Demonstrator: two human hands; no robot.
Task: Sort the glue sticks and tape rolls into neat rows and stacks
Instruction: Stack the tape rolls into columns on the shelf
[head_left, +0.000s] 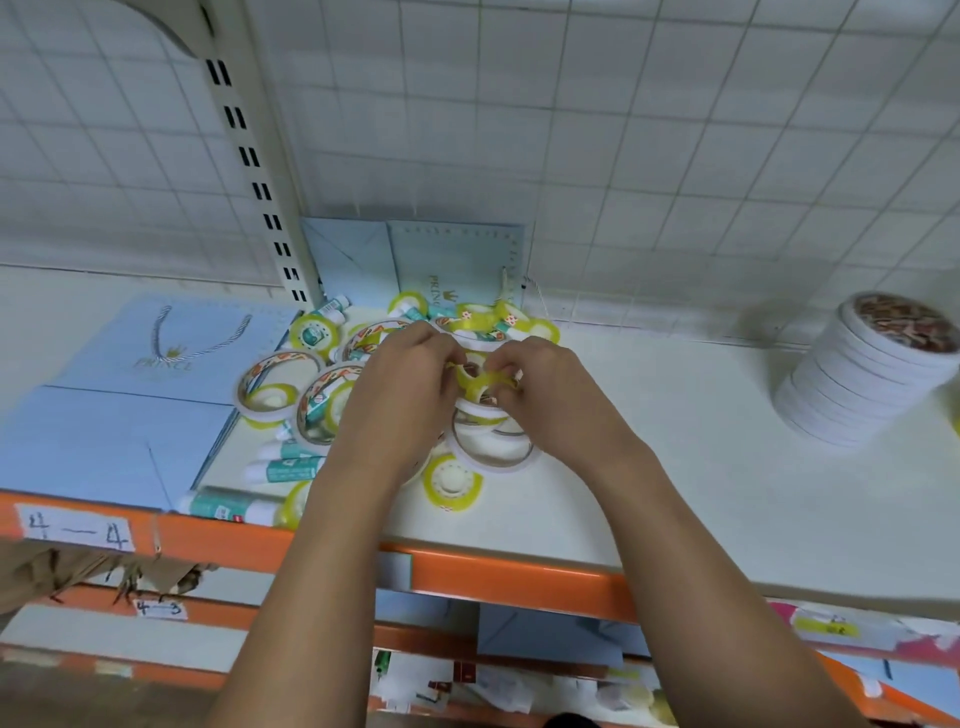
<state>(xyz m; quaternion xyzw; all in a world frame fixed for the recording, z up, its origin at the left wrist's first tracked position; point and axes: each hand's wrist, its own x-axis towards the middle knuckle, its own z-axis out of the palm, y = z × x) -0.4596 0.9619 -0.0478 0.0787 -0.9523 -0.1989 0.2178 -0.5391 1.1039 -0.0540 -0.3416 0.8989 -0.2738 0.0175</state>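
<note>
You grip the small yellow tape rolls (480, 385) in both hands, above the jumbled pile.

Nearest, a glue stick (228, 506) lies along the orange shelf edge (519, 577); smooth and round, it could roll off if your forearm brushes it; just beyond, a glossy yellow roll (452, 483) lies flat; your left hand (400, 384) and right hand (545, 389) curl their fingers round the rolls, seemingly two pressed together, though fingers hide much; slick film may slip and scatter the thin wide rings (493, 449) underneath; far right, the white stack (857, 384) stands well apart.
</note>
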